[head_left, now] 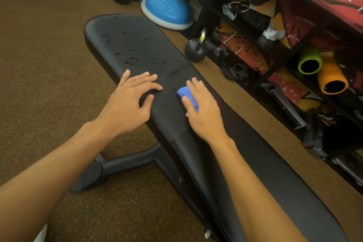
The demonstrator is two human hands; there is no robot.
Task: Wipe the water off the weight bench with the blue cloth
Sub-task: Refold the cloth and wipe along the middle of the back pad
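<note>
Brown carpet floor (49, 65). Long black padded weight bench (275, 182) runs diagonally across it; black open shelving (253, 86) stands along its far side.

Left hand (131, 104): fingers spread wide, flat on the surface near the pad seam, holding nothing.

Right hand (204, 116): fingers fairly straight, laid over a bunched blue cloth (186, 94) and pressing it on the surface just beside the left hand. Most of the cloth is hidden under the palm.

Blue dome-shaped balance trainer (167, 8) on the floor past the bench's far end. Round black kettlebell (194, 51) near the shelving.

Scattered water droplets (133, 61) bead the far pad, beyond both hands.
</note>
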